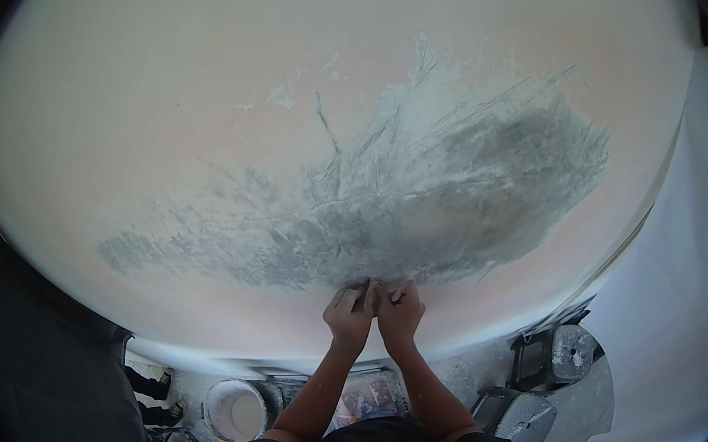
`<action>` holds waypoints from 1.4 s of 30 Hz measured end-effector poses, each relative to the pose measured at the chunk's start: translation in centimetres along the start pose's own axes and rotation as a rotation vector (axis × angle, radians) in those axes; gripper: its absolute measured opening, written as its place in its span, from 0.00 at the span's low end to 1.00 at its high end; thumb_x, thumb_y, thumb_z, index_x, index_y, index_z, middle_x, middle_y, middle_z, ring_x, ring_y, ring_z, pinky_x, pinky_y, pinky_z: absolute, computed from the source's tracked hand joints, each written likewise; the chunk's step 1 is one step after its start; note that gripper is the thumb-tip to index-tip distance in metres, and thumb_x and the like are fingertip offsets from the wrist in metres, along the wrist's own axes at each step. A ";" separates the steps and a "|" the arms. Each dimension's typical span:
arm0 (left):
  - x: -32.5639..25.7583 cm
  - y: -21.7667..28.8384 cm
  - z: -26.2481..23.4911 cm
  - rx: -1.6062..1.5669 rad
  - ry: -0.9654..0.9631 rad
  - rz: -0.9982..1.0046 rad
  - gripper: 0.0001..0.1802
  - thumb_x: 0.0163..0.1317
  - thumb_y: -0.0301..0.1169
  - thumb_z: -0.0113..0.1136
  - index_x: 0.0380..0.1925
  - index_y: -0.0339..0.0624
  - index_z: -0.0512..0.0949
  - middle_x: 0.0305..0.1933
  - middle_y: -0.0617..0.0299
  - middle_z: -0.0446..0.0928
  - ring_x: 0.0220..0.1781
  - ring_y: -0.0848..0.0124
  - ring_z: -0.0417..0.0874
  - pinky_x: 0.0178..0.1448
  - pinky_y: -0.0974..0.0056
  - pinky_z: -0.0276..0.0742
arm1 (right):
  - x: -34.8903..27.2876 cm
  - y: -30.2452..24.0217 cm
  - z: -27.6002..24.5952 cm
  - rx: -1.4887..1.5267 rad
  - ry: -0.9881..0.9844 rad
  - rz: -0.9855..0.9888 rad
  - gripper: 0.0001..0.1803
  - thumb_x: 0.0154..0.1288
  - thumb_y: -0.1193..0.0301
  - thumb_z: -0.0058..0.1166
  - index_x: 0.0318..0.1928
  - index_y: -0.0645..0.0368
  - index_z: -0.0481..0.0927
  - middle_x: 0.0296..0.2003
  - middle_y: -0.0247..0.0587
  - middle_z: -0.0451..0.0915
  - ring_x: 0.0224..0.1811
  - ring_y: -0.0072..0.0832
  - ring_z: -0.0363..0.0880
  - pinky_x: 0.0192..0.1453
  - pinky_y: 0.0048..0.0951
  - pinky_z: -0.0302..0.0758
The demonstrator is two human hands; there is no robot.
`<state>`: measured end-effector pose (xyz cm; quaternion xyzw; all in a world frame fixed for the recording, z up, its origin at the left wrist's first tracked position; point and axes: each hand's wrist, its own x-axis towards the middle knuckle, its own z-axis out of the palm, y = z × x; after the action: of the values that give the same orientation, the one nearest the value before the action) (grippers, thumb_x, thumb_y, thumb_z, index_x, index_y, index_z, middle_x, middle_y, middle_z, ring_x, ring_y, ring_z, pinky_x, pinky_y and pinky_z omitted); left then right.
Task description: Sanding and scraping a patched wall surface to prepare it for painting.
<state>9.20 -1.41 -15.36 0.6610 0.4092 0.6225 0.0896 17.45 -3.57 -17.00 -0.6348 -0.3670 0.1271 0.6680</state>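
A large curved panel point(217, 43), cream with pinkish areas, spreads across the view in front of me. On it lies a rough grey patch point(344, 233), streaked and scratched, darker toward the right. My left hand point(348, 314) and my right hand point(400, 316) meet side by side at the patch's lower edge. Fingers on both are bent and pressed together close to the panel's surface. Whatever they grip, if anything, is hidden by the fingers. White dust covers the fingers and the backs of the hands.
Below the panel stand a whitish bucket point(236, 411), two dark stools point(560, 355) with dusty tops, and a paint-spattered flat item point(370, 400). White sheeting point(702, 189) hangs along the right. Another person's shoe point(170, 415) shows at lower left, beside dark cloth point(29, 359).
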 end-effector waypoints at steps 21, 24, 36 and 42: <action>-0.4 -0.3 -0.1 0.047 0.072 0.019 0.09 0.56 0.25 0.73 0.25 0.34 0.81 0.26 0.51 0.80 0.25 0.59 0.81 0.31 0.62 0.75 | 0.3 0.8 0.6 -0.066 -0.043 -0.157 0.19 0.59 0.72 0.68 0.22 0.60 0.69 0.15 0.46 0.69 0.15 0.38 0.68 0.23 0.35 0.67; -0.4 -0.5 0.0 0.031 0.076 -0.033 0.09 0.56 0.25 0.73 0.24 0.34 0.80 0.25 0.51 0.80 0.25 0.58 0.81 0.30 0.62 0.75 | -0.1 1.4 1.0 -0.018 -0.012 -0.218 0.19 0.60 0.72 0.68 0.20 0.60 0.68 0.15 0.46 0.69 0.15 0.38 0.67 0.23 0.35 0.67; 0.6 1.6 -0.7 0.037 0.026 -0.050 0.11 0.56 0.28 0.74 0.22 0.38 0.79 0.25 0.51 0.79 0.25 0.54 0.81 0.29 0.58 0.75 | 0.4 0.2 0.0 -0.048 0.027 -0.260 0.19 0.60 0.72 0.68 0.21 0.62 0.70 0.14 0.47 0.66 0.14 0.33 0.65 0.23 0.35 0.65; -0.5 -0.2 -0.3 -0.027 0.033 0.061 0.12 0.56 0.29 0.74 0.22 0.38 0.78 0.25 0.51 0.78 0.25 0.54 0.81 0.29 0.59 0.75 | -0.6 1.3 0.7 0.017 0.016 -0.231 0.23 0.60 0.72 0.68 0.19 0.62 0.65 0.14 0.47 0.63 0.16 0.27 0.58 0.22 0.33 0.64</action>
<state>8.88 -1.67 -15.79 0.6616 0.3819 0.6413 0.0725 16.92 -3.18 -18.46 -0.5836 -0.4315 0.0473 0.6863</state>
